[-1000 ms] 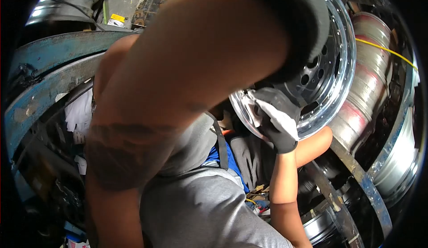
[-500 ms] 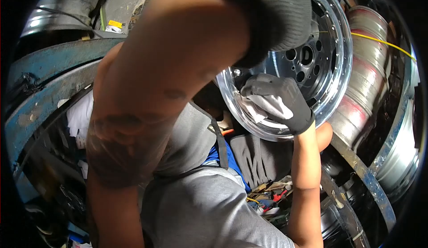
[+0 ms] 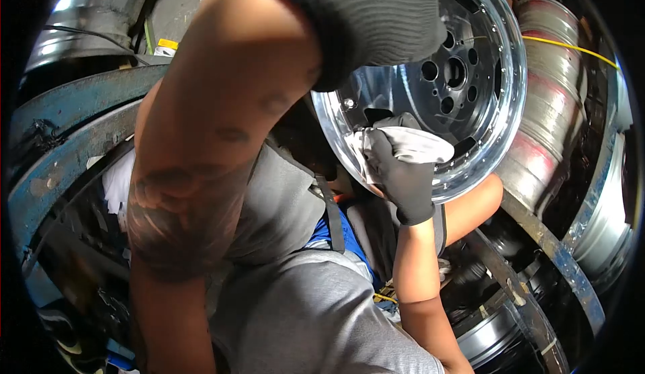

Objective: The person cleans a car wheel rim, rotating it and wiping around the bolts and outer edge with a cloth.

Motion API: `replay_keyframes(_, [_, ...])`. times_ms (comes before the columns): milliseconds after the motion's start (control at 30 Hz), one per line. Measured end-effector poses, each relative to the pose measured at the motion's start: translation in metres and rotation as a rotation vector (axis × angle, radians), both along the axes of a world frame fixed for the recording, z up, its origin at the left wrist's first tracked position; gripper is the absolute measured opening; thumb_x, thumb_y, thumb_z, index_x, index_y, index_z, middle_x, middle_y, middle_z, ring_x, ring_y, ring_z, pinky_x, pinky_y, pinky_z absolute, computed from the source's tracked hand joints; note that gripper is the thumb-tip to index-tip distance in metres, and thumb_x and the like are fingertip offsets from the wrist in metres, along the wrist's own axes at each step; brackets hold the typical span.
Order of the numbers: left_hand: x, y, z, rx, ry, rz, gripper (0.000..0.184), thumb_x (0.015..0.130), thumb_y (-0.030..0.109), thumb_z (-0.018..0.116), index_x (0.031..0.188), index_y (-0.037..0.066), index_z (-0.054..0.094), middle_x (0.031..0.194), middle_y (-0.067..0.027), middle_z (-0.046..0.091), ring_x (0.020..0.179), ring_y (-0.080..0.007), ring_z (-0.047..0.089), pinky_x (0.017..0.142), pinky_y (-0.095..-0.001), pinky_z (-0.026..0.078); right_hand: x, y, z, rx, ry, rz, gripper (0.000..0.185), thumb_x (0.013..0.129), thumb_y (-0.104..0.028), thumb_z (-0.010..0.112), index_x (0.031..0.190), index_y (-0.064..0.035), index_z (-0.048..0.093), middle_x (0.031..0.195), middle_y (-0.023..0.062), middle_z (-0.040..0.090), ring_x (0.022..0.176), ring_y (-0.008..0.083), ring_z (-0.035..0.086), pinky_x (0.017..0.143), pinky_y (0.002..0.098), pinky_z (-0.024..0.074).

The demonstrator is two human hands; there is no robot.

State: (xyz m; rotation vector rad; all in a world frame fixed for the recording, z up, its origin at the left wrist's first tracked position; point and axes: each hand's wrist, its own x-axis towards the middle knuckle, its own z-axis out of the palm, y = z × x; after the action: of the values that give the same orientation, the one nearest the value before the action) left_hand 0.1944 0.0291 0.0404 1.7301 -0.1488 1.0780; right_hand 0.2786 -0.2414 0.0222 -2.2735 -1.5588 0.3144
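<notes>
My right hand (image 3: 405, 179), in a dark grey glove, is closed around a white cloth (image 3: 420, 144). The cloth lies against the inner lip at the near side of a shiny wheel rim (image 3: 521, 105). The rim has a polished outer ring with several small bolts and a dark centre with round holes. My left arm crosses the upper left of the view. My left hand (image 3: 383, 21), in a dark ribbed glove, is over the rim's upper left part; its fingers are hidden.
Stacked metal wheel barrels (image 3: 537, 105) with reddish marks stand at right, a yellow cord (image 3: 571, 48) across them. Blue metal bars (image 3: 80, 105) curve at left. Another bright rim (image 3: 490, 340) lies lower right. A bare knee (image 3: 480, 202) is beside the rim.
My right hand has turned and shifted slightly left on the rim, with more of the cloth showing above the fingers. My left arm and the rim appear a little further left in view.
</notes>
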Motion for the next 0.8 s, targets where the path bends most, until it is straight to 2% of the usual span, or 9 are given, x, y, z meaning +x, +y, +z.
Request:
replay_keyframes(100, [-0.018, -0.025, 0.037, -0.528, 0.168, -0.085, 0.022, 0.098, 0.01, 0.075, 0.119, 0.006, 0.079, 0.121, -0.0118, 0.078, 0.117, -0.0236, 0.074, 0.108, -0.0411, 0.058, -0.003, 0.001, 0.006, 0.088, 0.76, -0.489, 0.013, 0.093, -0.004, 0.076, 0.104, -0.0047, 0.071, 0.083, 0.0069, 0.069, 0.07, 0.0152, 0.068, 0.064, 0.0288, 0.052])
replay_keyframes(133, [-0.017, -0.022, 0.035, -0.4, 0.128, -0.037, 0.022, 0.098, 0.009, 0.075, 0.119, 0.006, 0.079, 0.121, -0.0126, 0.078, 0.117, -0.0238, 0.074, 0.108, -0.0409, 0.058, -0.007, 0.001, 0.012, 0.13, 0.985, -0.662, 0.013, 0.095, -0.004, 0.075, 0.106, -0.0031, 0.07, 0.085, 0.0068, 0.071, 0.073, 0.0125, 0.068, 0.065, 0.0273, 0.0522])
replay_keyframes(167, [-0.017, -0.02, 0.033, -0.278, 0.084, 0.018, 0.022, 0.097, 0.008, 0.076, 0.119, 0.006, 0.079, 0.121, -0.0133, 0.078, 0.117, -0.024, 0.074, 0.108, -0.0408, 0.059, -0.009, -0.001, 0.014, 0.106, 0.965, -0.692, 0.013, 0.096, -0.004, 0.075, 0.107, -0.0018, 0.069, 0.086, 0.0064, 0.071, 0.074, 0.0108, 0.067, 0.066, 0.0263, 0.0522])
replay_keyframes(200, [-0.008, -0.003, 0.02, 0.147, -0.028, 0.165, 0.022, 0.097, 0.008, 0.076, 0.119, 0.005, 0.078, 0.122, -0.0142, 0.078, 0.116, -0.0243, 0.074, 0.107, -0.0408, 0.059, -0.01, -0.002, 0.015, 0.083, 0.944, -0.719, 0.014, 0.097, -0.005, 0.075, 0.108, -0.0006, 0.068, 0.087, 0.0059, 0.072, 0.075, 0.0092, 0.067, 0.066, 0.0254, 0.0523])
replay_keyframes(267, [0.0, 0.013, 0.002, 0.538, -0.14, 0.278, 0.024, 0.098, 0.008, 0.074, 0.122, 0.005, 0.077, 0.124, -0.0156, 0.077, 0.117, -0.0253, 0.074, 0.107, -0.0415, 0.059, -0.011, -0.001, 0.023, 0.056, 0.995, -0.748, 0.019, 0.097, -0.004, 0.075, 0.113, 0.0008, 0.066, 0.091, 0.0059, 0.072, 0.076, 0.0079, 0.067, 0.067, 0.0246, 0.0531])
replay_keyframes(433, [0.004, 0.012, -0.008, 0.425, -0.127, 0.195, 0.031, 0.1, 0.011, 0.072, 0.129, 0.002, 0.072, 0.128, -0.018, 0.074, 0.12, -0.0275, 0.072, 0.108, -0.0434, 0.058, -0.003, -0.008, 0.013, -0.016, 0.617, -0.36, 0.015, 0.1, -0.008, 0.072, 0.111, 0.0025, 0.072, 0.095, 0.0082, 0.075, 0.082, 0.0134, 0.07, 0.076, 0.0289, 0.0555])
replay_keyframes(567, [0.004, 0.012, -0.007, 0.368, -0.122, 0.141, 0.036, 0.102, 0.014, 0.07, 0.134, 0.0, 0.068, 0.131, -0.0199, 0.072, 0.123, -0.0291, 0.071, 0.11, -0.0445, 0.056, -0.007, 0.003, 0.01, 0.057, 0.595, -0.333, 0.016, 0.099, -0.01, 0.073, 0.108, 0.003, 0.077, 0.099, 0.0097, 0.076, 0.086, 0.0185, 0.072, 0.082, 0.0326, 0.0563])
replay_keyframes(667, [0.005, 0.013, -0.007, 0.311, -0.126, 0.084, 0.041, 0.102, 0.017, 0.069, 0.138, -0.002, 0.064, 0.134, -0.0214, 0.071, 0.124, -0.0303, 0.07, 0.111, -0.0454, 0.056, -0.006, 0.008, 0.015, 0.012, 0.29, -0.153, 0.011, 0.09, -0.007, 0.079, 0.1, -0.0013, 0.079, 0.096, 0.0108, 0.074, 0.077, 0.0228, 0.073, 0.071, 0.0316, 0.0563])
replay_keyframes(800, [0.012, 0.015, -0.012, 0.146, -0.171, -0.074, 0.047, 0.104, 0.02, 0.067, 0.143, -0.004, 0.06, 0.137, -0.0232, 0.069, 0.127, -0.032, 0.069, 0.112, -0.0465, 0.054, -0.008, 0.015, 0.018, 0.057, 0.338, -0.113, 0.012, 0.088, -0.007, 0.083, 0.1, -0.0039, 0.08, 0.099, 0.0096, 0.076, 0.082, 0.0197, 0.075, 0.074, 0.0303, 0.057])
